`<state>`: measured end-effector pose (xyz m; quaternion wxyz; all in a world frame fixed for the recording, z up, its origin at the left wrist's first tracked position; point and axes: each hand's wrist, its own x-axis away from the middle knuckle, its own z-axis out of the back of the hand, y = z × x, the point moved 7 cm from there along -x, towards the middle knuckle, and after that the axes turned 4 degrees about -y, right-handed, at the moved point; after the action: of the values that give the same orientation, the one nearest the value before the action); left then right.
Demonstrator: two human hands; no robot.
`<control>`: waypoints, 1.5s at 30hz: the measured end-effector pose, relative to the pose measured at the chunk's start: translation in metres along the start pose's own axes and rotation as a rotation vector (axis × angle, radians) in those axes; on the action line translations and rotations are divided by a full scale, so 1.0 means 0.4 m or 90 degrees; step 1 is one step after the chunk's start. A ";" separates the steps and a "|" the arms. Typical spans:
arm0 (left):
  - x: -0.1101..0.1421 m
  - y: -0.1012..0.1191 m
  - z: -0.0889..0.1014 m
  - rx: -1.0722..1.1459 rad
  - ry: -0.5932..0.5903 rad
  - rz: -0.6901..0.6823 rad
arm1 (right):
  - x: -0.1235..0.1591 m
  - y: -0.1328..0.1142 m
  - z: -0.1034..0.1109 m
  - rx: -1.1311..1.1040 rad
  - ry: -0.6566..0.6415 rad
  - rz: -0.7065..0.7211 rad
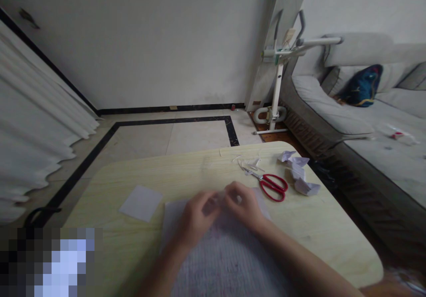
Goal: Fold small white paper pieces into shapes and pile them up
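My left hand (198,215) and my right hand (244,206) meet over the middle of the table. Their fingertips pinch a small piece of white paper (220,195), mostly hidden and blurred. Below them lies a large pale sheet (229,261) covered in rows of faint marks. Red-handled scissors (273,187) rest just beyond my right hand, blades pointing left. Thin white paper scraps (253,163) are scattered by the blade tips. Several folded white paper pieces (298,173) sit along the right edge. To the left of my hands is a flat square of white paper (141,203).
The pale wooden table (333,244) has rounded corners. A grey sofa (392,111) with a blue cushion (362,85) stands to the right. Beyond the table is white exercise equipment (277,88). A white curtain (36,106) hangs at left. The bottom left corner is pixelated.
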<state>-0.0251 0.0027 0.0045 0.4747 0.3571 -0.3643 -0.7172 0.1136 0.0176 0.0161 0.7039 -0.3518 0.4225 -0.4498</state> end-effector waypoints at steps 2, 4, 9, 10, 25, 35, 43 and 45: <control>0.002 0.011 0.001 -0.047 0.020 -0.020 | 0.002 -0.006 0.000 0.005 0.009 0.023; 0.003 0.018 0.005 -0.075 0.049 -0.032 | 0.003 -0.011 -0.001 0.008 0.011 0.038; 0.005 0.008 0.013 -0.084 0.097 -0.026 | 0.005 -0.006 0.002 0.023 0.031 0.030; 0.006 0.004 0.010 -0.083 0.092 -0.025 | 0.006 -0.004 0.002 0.030 0.031 0.028; 0.010 0.022 -0.005 -0.128 0.072 -0.042 | 0.013 0.005 -0.025 0.167 -0.024 0.021; 0.007 0.018 -0.004 -0.119 0.055 -0.044 | 0.011 0.019 -0.023 0.127 -0.027 -0.038; 0.006 0.030 -0.002 -0.102 0.036 -0.045 | 0.005 0.024 -0.017 0.119 -0.017 -0.045; 0.006 0.026 -0.002 -0.104 0.042 -0.037 | 0.005 0.024 -0.015 0.118 -0.015 -0.045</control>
<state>-0.0205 -0.0025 0.0126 0.4929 0.3507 -0.2785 -0.7460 0.1119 0.0186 0.0048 0.7222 -0.3051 0.3577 -0.5073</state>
